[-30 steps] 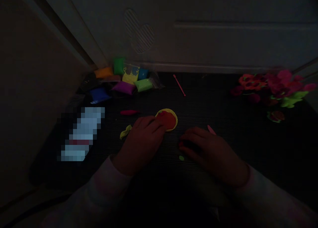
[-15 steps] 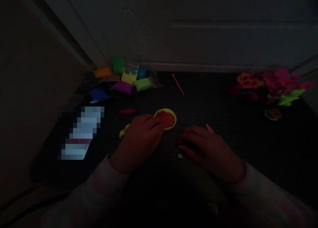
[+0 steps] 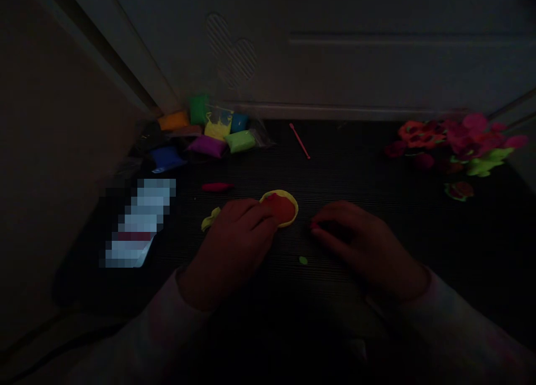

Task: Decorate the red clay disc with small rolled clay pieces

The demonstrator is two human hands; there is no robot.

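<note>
In the dim head view, my left hand (image 3: 234, 245) grips the left side of a round clay piece (image 3: 281, 210), orange-red inside with a yellow rim. A small red bit shows at its upper left, by my fingertips. To the right, my right hand (image 3: 360, 239) pinches a small red piece of clay (image 3: 314, 225) between thumb and fingers, a little apart from the round piece. A small green clay oval (image 3: 303, 260) lies on the dark table between the hands. Yellow clay (image 3: 210, 219) pokes out beside my left hand. A red clay roll (image 3: 217, 188) lies behind it.
Several bagged clay packs, among them a purple one (image 3: 207, 146), are heaped at the back left. A pink modelling stick (image 3: 300, 141) lies at the back. A blurred-out phone-like object (image 3: 140, 223) is at left. Pink clay flowers (image 3: 464, 139) are piled at back right.
My right hand has moved slightly right and up with the red piece, covering the pink tool beside it. The round piece has shifted slightly towards me with my left hand.
</note>
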